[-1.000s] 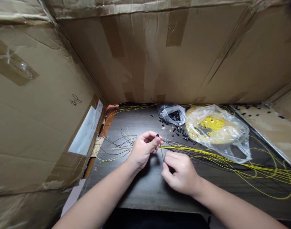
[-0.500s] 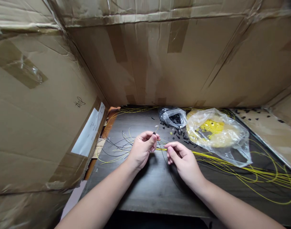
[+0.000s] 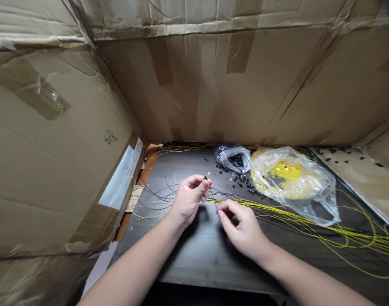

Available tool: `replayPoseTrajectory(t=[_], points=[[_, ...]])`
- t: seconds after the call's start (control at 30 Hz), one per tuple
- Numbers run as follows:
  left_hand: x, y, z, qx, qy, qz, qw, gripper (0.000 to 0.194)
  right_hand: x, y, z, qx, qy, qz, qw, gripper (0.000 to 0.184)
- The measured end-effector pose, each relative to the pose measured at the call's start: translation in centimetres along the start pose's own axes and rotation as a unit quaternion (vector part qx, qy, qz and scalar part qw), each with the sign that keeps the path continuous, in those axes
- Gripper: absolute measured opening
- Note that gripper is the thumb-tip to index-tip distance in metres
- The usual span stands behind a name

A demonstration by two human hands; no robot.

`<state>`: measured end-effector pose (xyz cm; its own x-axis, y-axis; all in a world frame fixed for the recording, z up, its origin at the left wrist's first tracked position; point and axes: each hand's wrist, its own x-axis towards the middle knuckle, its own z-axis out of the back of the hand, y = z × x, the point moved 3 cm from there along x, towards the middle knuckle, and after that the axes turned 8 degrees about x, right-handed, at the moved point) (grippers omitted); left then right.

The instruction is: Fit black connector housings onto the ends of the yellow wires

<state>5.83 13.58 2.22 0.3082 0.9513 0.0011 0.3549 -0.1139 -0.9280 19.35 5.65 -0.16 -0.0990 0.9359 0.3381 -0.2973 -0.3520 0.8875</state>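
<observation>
Between the thumb and fingers of my left hand (image 3: 188, 200) is a small black plastic piece (image 3: 205, 178), its top just showing above the fingertips. A thin dark wire (image 3: 214, 199) runs from there down to my right hand (image 3: 243, 225), whose thumb and forefinger pinch it. Behind both hands lies a bundle of yellow wires (image 3: 277, 208) along the dark tabletop (image 3: 184, 255). Dark and yellow wire ends (image 3: 156, 196) fan out left of my left hand. How the wire sits in the black piece is hidden by my fingers.
A clear bag of black parts (image 3: 234, 160) and a larger bag of yellow parts (image 3: 285, 174) stand at the back. Loose black parts (image 3: 242, 180) lie before them. Cardboard walls (image 3: 194, 93) close off the back and sides. More black bits (image 3: 345, 155) rest on cardboard at right.
My right hand has moved down and closed on the wire, which is now straight between the hands. The loose yellowish end above my left fingertips is gone from sight.
</observation>
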Motion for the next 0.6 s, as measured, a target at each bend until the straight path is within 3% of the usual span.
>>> replayPoseTrajectory(t=[0.6], points=[[-0.33, 0.59, -0.04, 0.038, 0.027, -0.014, 0.999, 0.034, -0.31, -0.15, -0.81, -0.035, 0.078, -0.018, 0.996, 0.012]])
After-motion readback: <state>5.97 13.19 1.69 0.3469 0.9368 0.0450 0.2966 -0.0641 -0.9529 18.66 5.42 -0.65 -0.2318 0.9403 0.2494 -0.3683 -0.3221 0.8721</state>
